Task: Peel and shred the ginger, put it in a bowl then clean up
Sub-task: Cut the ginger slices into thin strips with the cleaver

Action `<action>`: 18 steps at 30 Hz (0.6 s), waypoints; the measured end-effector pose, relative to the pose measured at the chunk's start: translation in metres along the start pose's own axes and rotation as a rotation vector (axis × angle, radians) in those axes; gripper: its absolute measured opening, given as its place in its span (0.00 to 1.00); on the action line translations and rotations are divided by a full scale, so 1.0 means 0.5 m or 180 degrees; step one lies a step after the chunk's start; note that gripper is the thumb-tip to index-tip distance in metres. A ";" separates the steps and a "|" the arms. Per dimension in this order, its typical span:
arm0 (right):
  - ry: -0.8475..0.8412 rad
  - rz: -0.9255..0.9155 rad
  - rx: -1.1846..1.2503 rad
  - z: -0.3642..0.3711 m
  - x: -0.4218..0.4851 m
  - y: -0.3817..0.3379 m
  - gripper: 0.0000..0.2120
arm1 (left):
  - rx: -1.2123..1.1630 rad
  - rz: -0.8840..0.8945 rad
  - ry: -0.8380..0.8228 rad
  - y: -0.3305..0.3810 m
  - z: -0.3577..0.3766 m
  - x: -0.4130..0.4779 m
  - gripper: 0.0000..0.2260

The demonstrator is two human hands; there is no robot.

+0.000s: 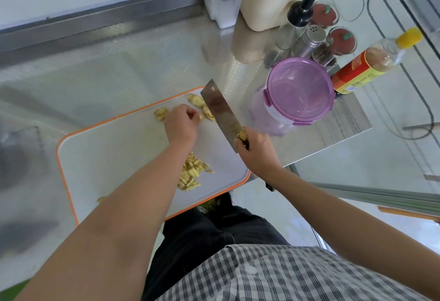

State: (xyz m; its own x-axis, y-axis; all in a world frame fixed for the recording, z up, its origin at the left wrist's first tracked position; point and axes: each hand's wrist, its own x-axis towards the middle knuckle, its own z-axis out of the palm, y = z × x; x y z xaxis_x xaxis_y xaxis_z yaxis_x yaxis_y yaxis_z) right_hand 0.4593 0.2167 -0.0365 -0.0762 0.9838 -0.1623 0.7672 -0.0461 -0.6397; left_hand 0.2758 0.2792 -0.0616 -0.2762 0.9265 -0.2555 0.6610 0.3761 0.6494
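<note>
L hand's [182, 123] fingertips hidden over ginger [161, 113]; R hand [257, 150] grips cleaver [220, 108].

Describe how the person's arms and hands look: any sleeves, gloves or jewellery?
The left forearm and right forearm are bare, no sleeve reaching them. The left hand and right hand wear no gloves, and no ring, watch or bracelet shows. The shirt is grey checked with a white button.

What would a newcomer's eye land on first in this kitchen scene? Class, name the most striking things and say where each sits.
The cleaver, gripped by the right hand, slants over the far right of the orange-rimmed cutting board. Beside its blade the left hand, fingers curled, sits among ginger slices, with a pile of shredded ginger nearer the person. A purple-lidded tub stands right of the board.
</note>
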 end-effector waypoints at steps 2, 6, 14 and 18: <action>-0.0031 -0.0009 -0.0014 0.002 0.000 0.005 0.10 | 0.0066 0.0036 0.0010 0.003 0.003 0.005 0.04; -0.0079 0.0019 0.0060 0.006 0.002 0.005 0.10 | 0.0138 0.0308 0.0021 0.001 0.011 0.005 0.04; -0.0109 0.0048 0.0098 0.009 0.004 -0.005 0.09 | 0.0348 0.0474 -0.0019 0.006 0.011 -0.004 0.06; -0.0155 0.0012 0.0120 0.005 -0.001 -0.009 0.09 | 0.0188 0.0158 -0.0157 0.004 -0.001 -0.005 0.04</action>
State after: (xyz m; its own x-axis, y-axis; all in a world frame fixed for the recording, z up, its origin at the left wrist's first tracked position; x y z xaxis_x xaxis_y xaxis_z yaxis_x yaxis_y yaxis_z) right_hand 0.4540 0.2157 -0.0353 -0.1051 0.9740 -0.2005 0.7430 -0.0571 -0.6668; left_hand 0.2772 0.2774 -0.0594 -0.2085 0.9429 -0.2599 0.7134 0.3284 0.6190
